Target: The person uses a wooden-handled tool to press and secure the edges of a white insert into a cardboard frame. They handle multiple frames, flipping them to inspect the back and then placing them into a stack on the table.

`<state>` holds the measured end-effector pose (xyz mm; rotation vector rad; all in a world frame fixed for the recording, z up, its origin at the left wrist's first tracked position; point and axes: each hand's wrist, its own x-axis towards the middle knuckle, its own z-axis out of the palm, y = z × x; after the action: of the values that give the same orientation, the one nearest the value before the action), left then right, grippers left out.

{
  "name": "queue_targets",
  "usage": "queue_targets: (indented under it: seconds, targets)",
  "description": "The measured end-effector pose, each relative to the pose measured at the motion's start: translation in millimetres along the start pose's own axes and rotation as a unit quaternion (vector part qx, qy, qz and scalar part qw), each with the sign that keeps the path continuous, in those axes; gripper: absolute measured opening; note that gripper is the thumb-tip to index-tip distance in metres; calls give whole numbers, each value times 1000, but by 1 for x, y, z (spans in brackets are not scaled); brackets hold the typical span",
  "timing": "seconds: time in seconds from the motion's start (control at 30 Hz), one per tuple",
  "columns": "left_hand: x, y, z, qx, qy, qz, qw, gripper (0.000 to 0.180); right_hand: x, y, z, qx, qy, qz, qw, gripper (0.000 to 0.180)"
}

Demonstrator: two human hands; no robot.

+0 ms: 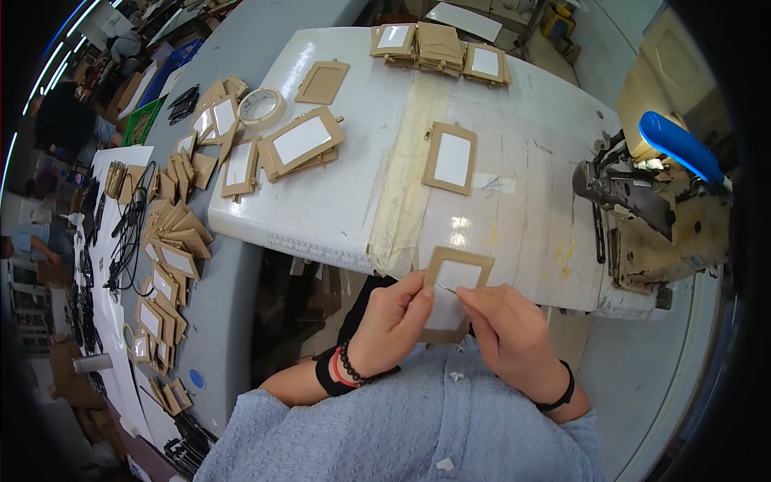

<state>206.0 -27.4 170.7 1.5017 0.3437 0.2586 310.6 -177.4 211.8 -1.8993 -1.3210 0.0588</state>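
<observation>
Close to my body, a tan card holder (438,328) with a white window is held over the near edge of the table. My left hand (398,309) pinches its left side, fingers closed. In my right hand (510,325) is a thin pointed metal tool (446,288); its tip lies over the window near the left rim, and the rest is hidden by my fingers. Farther up the table lies another card holder (450,158), flat, with a small tab at its top.
A sewing machine (642,193) with a blue handle stands at the right. Stacked holders (439,48) sit at the far edge. More holders (303,145) and a tape roll (262,108) are at the left. The grey side table (233,321) carries many pieces and black cords (131,233).
</observation>
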Motion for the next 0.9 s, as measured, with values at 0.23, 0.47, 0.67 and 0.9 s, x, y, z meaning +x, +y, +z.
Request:
queue_targets:
  seconds: [0.23, 0.47, 0.67, 0.9]
  targets:
    - [-2, -3, 1, -3, 3, -7, 1000, 24, 1, 2, 3, -98, 36, -54, 993, 34]
    - [-3, 8, 1, -10, -15, -49, 999, 26, 1, 3, 4, -112, 50, -53, 991, 34]
    - [-3, 5, 1, 21, -10, -17, 1000, 23, 2, 2, 2, -123, 44, -60, 990, 35]
    - [-3, 12, -2, 47, -38, -20, 998, 29, 4, 5, -4, -155, -4, -90, 984, 34]
